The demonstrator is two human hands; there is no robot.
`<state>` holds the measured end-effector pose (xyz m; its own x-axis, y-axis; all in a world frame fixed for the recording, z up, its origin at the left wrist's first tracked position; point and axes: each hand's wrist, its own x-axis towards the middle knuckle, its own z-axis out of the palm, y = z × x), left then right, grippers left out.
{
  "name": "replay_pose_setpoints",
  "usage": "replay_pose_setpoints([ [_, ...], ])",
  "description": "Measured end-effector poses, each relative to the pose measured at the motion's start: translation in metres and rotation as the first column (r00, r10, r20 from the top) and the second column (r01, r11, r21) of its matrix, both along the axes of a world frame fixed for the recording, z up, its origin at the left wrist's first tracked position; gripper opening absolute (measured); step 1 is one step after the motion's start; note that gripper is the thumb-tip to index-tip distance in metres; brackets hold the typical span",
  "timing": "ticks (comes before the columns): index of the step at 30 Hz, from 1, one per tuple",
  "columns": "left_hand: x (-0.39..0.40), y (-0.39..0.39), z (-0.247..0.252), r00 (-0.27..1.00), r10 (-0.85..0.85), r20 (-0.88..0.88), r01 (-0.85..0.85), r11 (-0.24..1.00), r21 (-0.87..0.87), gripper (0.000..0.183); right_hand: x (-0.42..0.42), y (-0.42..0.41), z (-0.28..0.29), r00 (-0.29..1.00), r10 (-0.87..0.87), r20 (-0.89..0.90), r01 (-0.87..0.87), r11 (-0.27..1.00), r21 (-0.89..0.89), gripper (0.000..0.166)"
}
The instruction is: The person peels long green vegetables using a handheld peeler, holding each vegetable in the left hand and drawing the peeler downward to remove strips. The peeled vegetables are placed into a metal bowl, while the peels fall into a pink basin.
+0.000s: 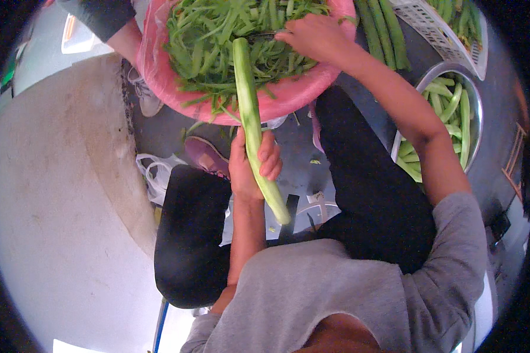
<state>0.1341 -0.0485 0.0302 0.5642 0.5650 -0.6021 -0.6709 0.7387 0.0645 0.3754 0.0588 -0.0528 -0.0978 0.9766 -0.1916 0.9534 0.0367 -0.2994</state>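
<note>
My left hand (pixel 247 163) is wrapped around the lower half of a long, pale green peeled gourd (pixel 246 95), probably a luffa. The gourd slants upward, its far end over a basin (pixel 287 106) lined with pink plastic. Long green peelings (pixel 203 53) fill the basin, and a few hang over its near rim. Above them, my right hand (pixel 316 39) grips a thin metal tool, apparently a peeler (pixel 263 35), beside the gourd's far tip. The tool's blade is partly lost among the peelings.
At right, a metal bowl (pixel 478 119) holds several peeled gourds (pixel 452 106). Dark green unpeeled gourds (pixel 384 35) lie near a white plastic crate (pixel 446 42) containing more. Another person's leg (pixel 126 44) stands at upper left. A white plastic bag (pixel 157 176) lies beside my knee.
</note>
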Motion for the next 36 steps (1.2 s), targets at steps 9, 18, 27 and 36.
replay_pose_setpoints([
  [9,0.0,0.0,-0.006,0.995,-0.001,-0.099,-0.006,0.998,-0.067,0.035,-0.046,-0.088,0.054,0.805,0.361,-0.47,-0.231,0.922,0.312,0.026],
  [18,-0.006,0.003,0.001,0.998,0.064,0.013,-0.064,0.997,-0.044,0.04,-0.032,-0.064,0.055,0.832,0.184,-0.523,-0.154,0.983,0.102,0.029],
  [27,-0.009,-0.004,-0.001,0.977,-0.067,0.202,0.069,0.998,-0.006,0.045,-0.001,-0.009,0.013,0.961,-0.032,-0.274,0.021,0.999,-0.043,0.042],
  [36,0.044,0.021,-0.045,0.967,-0.061,0.247,0.108,0.977,-0.181,0.045,0.05,-0.036,0.041,0.89,-0.383,-0.248,0.374,0.923,-0.084,0.042],
])
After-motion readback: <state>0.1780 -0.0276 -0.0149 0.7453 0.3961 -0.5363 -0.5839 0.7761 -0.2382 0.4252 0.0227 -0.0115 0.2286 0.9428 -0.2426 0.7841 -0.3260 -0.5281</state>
